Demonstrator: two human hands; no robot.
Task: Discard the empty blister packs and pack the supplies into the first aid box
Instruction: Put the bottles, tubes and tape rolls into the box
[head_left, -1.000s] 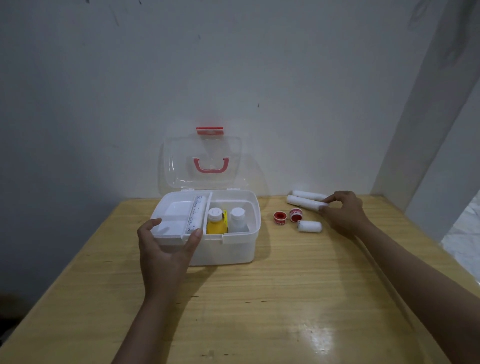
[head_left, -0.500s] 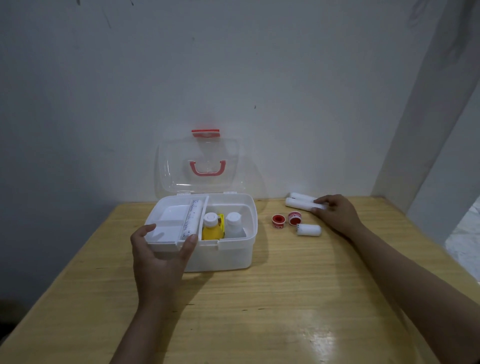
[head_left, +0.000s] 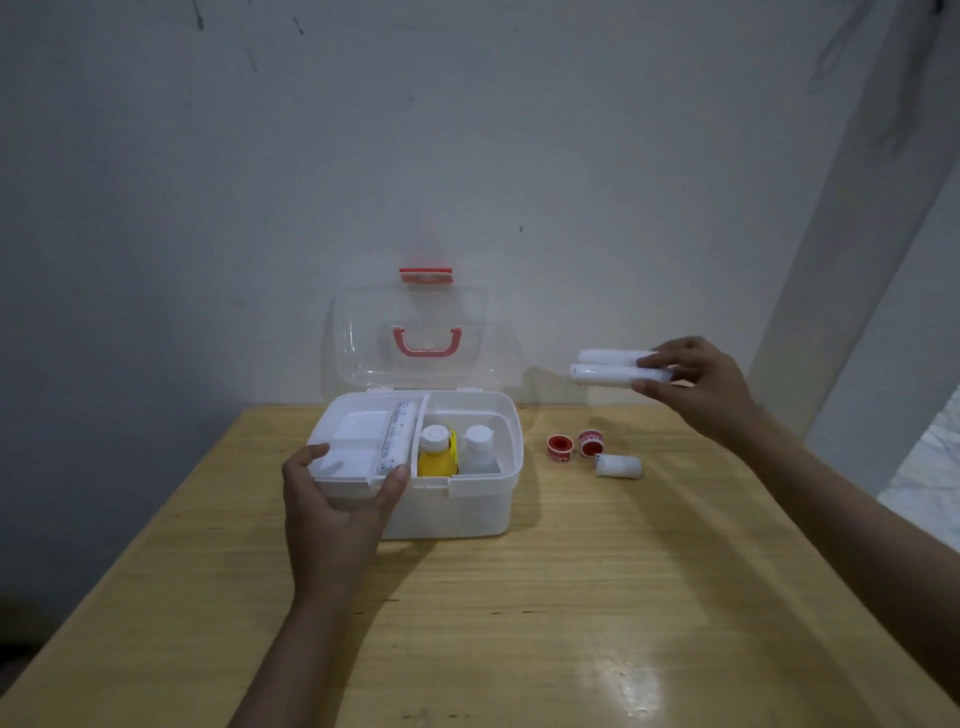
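A: Dim and bluish overall; the wall is a murky grey.

B: A glare patch shines on the table, below the right hand. Soft shadow falls under the left hand.

A: Wide-angle bending at the edges, slightly soft detail.

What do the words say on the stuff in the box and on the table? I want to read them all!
None can be read.
Long roll lying in the first aid box: dark print along its side, too blurred.
Two tape rolls on the table: red print on the rims, too small.
Yellow bottle, clear bottle, rolls in the right hand: no text visible.
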